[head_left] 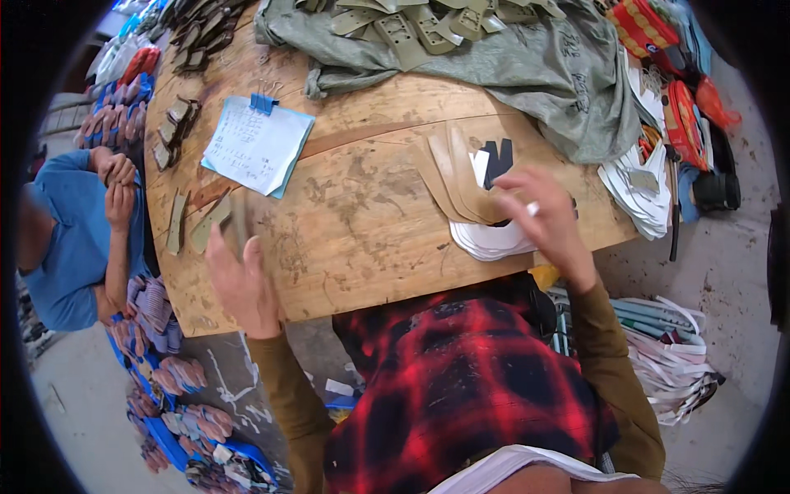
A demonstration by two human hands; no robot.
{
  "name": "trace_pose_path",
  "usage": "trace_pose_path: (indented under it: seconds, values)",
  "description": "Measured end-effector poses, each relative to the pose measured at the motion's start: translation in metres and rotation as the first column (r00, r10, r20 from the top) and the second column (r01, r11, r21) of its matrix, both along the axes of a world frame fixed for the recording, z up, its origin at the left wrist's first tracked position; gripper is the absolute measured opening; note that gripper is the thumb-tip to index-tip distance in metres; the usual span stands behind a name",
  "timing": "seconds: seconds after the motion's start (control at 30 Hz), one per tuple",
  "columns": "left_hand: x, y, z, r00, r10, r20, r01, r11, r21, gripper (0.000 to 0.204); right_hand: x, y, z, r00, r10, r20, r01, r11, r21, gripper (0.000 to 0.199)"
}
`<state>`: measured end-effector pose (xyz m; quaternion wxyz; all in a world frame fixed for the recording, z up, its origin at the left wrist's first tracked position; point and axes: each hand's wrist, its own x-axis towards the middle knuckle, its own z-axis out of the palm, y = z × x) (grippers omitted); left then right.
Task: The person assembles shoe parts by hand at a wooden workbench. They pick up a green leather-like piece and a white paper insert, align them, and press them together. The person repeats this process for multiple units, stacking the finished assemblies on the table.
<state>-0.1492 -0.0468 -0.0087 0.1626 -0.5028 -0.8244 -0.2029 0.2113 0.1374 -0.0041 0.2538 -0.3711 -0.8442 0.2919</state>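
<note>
My left hand [244,284] is over the left front of the wooden table, fingers stretched apart and a little blurred. Just beyond its fingertips are olive strap-like pieces [211,221], with a blurred narrow strip [240,216] beside them. My right hand [547,218] hovers at the right over long tan curved pieces [454,169] that lie fanned out. Its thumb and fingers look parted, and something white [532,208] shows on one finger. Under the tan pieces are stacked white curved pieces [485,241]. A black piece [499,160] and a small white one lie beyond the right fingers.
Farther back on the table [354,247] lie a clipped paper sheet [259,144] and a grey-green sack [527,78] topped with olive pieces [428,29]. White pieces [638,193] hang at the right edge. A person in blue [78,239] sits left, near bundled pieces [177,375].
</note>
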Motion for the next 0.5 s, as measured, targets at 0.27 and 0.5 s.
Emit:
trace_pose_path:
  seconds: [0.27,0.5]
  values:
    - [0.148,0.068,-0.031,-0.333,-0.089,0.939,0.169,0.974,0.153,0.047,-0.010,-0.019,-0.020,0.972,0.030,0.232,-0.052,0.995,0.087,0.044]
    - [0.173,0.108,-0.032,0.675,-0.443,0.590,0.430,0.886,0.173,0.048,-0.009,-0.016,-0.032,0.979,0.090,0.180,-0.133,0.961,0.241,0.049]
